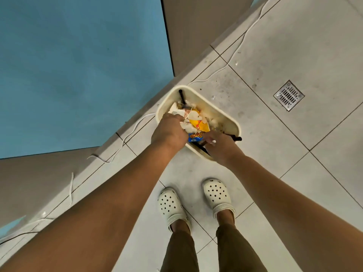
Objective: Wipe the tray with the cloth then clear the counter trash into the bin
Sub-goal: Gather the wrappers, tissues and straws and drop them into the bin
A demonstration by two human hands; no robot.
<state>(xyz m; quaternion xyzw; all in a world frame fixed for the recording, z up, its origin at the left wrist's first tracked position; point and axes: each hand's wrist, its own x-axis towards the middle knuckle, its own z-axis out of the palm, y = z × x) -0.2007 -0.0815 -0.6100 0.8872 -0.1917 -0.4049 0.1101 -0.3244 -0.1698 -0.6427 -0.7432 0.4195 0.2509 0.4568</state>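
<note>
The bin (233,122) stands on the floor (275,134) against the base of the wall (78,75), ahead of the person's two shoes (196,203). Trash (198,122) lies inside it. Both hands, the left hand (169,132) and the right hand (218,144), reach over its near rim. A floor drain (288,95) sits well to the right, and a cable (137,124) runs along the wall base at left.

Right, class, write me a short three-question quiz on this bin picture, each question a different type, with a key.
1. True or false: both hands are over the cream bin.
2. Multiple choice: the metal floor drain lies where in the picture, relative to the bin? A) upper right B) lower left C) inside it
3. Fill in: the yellow wrapper lies ____ the bin.

Key: 1 true, the left hand and right hand both reach over its near part. 2 A. 3 inside.
</note>
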